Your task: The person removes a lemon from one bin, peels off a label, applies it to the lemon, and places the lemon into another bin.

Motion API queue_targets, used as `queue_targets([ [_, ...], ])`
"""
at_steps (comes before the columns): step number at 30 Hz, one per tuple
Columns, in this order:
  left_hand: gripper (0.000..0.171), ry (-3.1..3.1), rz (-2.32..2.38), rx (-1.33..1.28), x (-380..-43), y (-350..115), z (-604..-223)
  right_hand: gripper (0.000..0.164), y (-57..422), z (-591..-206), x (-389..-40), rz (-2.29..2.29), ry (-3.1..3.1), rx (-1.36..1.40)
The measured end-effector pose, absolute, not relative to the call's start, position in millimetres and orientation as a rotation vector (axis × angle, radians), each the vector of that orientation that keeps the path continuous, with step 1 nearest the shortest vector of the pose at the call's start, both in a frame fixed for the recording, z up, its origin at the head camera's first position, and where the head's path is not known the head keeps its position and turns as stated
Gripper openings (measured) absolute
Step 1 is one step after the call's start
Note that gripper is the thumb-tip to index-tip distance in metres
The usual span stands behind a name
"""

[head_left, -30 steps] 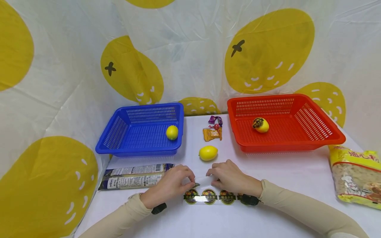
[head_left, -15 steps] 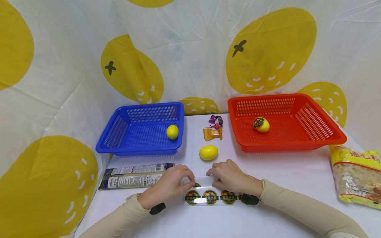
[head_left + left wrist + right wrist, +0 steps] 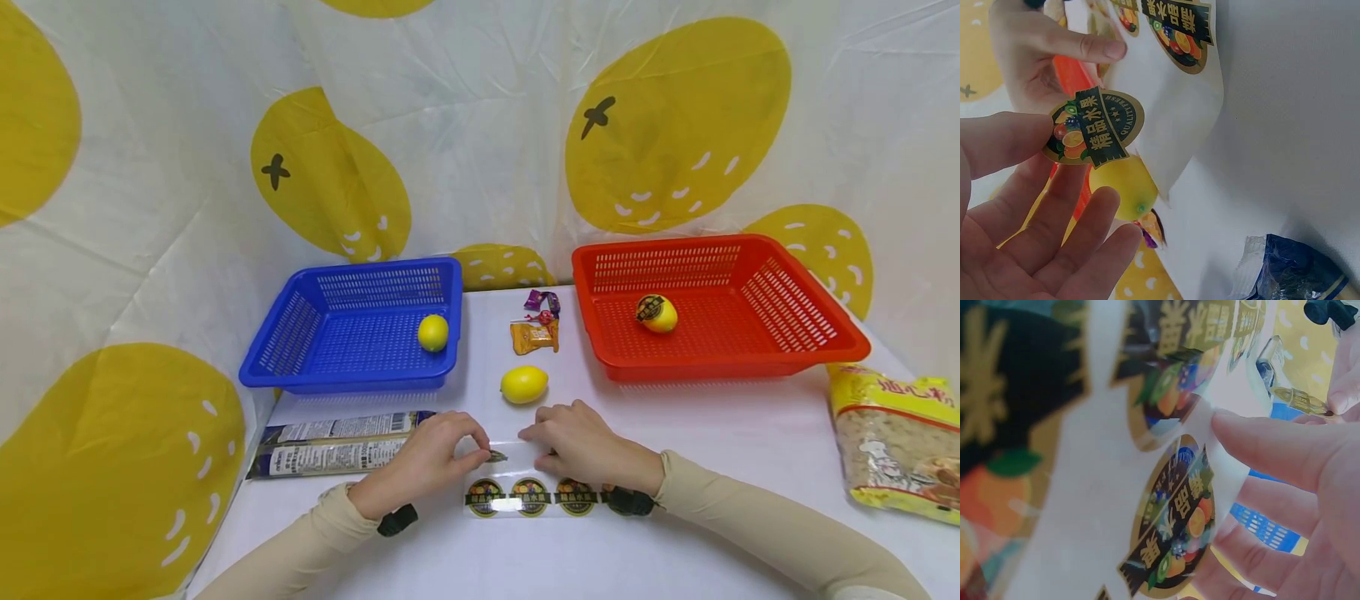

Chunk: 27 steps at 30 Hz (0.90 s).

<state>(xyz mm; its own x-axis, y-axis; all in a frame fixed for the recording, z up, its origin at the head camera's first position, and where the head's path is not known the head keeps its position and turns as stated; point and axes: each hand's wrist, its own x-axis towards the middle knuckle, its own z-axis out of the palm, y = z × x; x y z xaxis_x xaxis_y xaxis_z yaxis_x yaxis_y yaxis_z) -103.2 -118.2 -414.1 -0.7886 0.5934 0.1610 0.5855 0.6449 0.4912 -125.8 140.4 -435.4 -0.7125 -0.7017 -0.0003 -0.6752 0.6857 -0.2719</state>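
Note:
Between its thumb and forefinger, my left hand (image 3: 435, 454) pinches a round black-and-gold fruit sticker (image 3: 1099, 128). In the left wrist view the whole face of this sticker shows, apart from the sheet, while the other fingers are spread below it. My right hand (image 3: 585, 442) grips the edge of a clear sticker sheet (image 3: 517, 477), thumb on the near face and fingers behind. Several matching stickers sit in a row along the sheet; the right wrist hides part of that row in the head view. Just beyond the hands lies a yellow lemon (image 3: 524, 385).
A blue basket (image 3: 352, 387) at back left contains a plain lemon (image 3: 433, 333). In the red basket (image 3: 705, 367), back right, is a lemon (image 3: 657, 314) bearing a sticker. Wrapped candies (image 3: 535, 337) lie between. Long packets (image 3: 330, 457) lie left, a yellow food bag (image 3: 896, 446) right.
My left hand has shifted slightly up and away with the pinched sticker, which now stands farther from the sheet's row. The right hand has stayed almost in place.

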Motion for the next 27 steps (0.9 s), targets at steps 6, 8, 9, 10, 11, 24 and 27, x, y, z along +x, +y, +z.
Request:
queue_targets([
  [6, 0.005, 2.829, 0.843, 0.990, -104, -118, -414, 0.046, 142, -431, -125, -0.382, 2.786, -1.101],
  [8, 0.006, 2.828, 0.844, 0.981, -104, -118, -414, 0.044, 143, -429, -126, -0.411, 2.793, -1.088],
  [9, 0.005, 2.828, 0.846, 0.977, -104, -118, -413, 0.042, 144, -429, -126, -0.431, 2.799, -1.085],
  [10, 0.006, 2.827, 0.845, 0.972, -104, -118, -413, 0.040, 145, -428, -127, -0.454, 2.806, -1.083],
  [11, 0.006, 2.826, 0.846, 0.968, -104, -118, -413, 0.037, 146, -427, -128, -0.477, 2.816, -1.081],
  [24, 0.004, 2.813, 0.877, 0.919, -106, -117, -414, 0.048, 152, -420, -153, -0.670, 2.966, -0.800],
  [27, 0.005, 2.817, 0.875, 0.911, -107, -117, -414, 0.057, 152, -421, -158, -0.678, 2.987, -0.758],
])
